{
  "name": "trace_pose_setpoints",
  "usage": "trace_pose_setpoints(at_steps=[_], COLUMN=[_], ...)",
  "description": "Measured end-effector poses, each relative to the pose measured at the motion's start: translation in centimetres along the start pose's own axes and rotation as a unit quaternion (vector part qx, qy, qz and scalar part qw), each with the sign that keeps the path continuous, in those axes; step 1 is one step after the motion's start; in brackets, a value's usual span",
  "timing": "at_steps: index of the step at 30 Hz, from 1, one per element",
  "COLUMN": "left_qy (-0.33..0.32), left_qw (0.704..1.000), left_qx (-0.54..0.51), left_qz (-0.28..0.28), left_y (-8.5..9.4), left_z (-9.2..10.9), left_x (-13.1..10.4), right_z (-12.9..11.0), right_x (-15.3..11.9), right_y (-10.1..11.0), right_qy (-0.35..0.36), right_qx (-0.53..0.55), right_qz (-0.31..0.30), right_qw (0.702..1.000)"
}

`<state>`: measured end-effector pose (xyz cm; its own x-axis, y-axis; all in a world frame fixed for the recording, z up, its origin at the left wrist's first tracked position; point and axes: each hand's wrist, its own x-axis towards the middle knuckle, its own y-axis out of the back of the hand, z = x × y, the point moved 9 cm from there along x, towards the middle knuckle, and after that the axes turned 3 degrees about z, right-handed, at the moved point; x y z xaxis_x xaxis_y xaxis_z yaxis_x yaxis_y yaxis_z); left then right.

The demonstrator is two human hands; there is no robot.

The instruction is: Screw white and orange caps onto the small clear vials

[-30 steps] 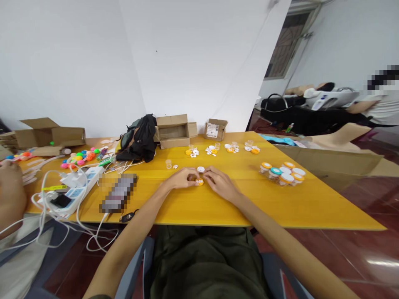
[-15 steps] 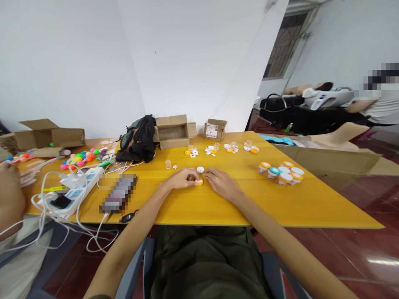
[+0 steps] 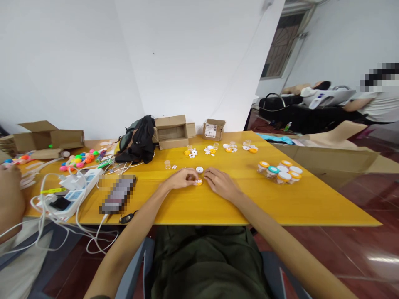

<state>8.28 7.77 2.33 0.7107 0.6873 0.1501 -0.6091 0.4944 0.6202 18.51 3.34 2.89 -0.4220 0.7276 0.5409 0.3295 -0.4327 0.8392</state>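
Observation:
My left hand [image 3: 182,179] rests on the table with thumb and forefinger closed at the edge of a small orange round cap [image 3: 198,182], which has white bits on it. Just to the right, my right hand [image 3: 221,182] has its fingertips drawn together; anything in them is too small to make out. A white round cap [image 3: 199,169] lies just beyond the orange one, between both hands. Farther left stand a small clear cup [image 3: 167,164] and a little white cut-out piece [image 3: 174,167].
Small heaps of white pieces, orange caps and clear cups [image 3: 231,147] line the back. Lidded clear jars [image 3: 283,176] cluster at right. Leftward are a phone [image 3: 120,194], a power strip [image 3: 79,193], cables and a backpack [image 3: 137,139]. Another person's arm [image 3: 11,195] is at far left.
The whole view has shifted slightly. Both hands keep nearly the same place around the orange cap, the right fingers bent a little differently.

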Motion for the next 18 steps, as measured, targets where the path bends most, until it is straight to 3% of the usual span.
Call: trace_pose_setpoints(at_steps=[18], left_qy=[0.004], left_qw=[1.000], left_qx=[-0.028], left_qz=[0.004], left_y=[0.15], left_z=[-0.20], left_x=[-0.06], right_z=[0.19], right_x=[0.05], right_y=[0.16], right_qy=[-0.013], right_qx=[-0.001], right_qz=[0.012], right_qw=[1.000])
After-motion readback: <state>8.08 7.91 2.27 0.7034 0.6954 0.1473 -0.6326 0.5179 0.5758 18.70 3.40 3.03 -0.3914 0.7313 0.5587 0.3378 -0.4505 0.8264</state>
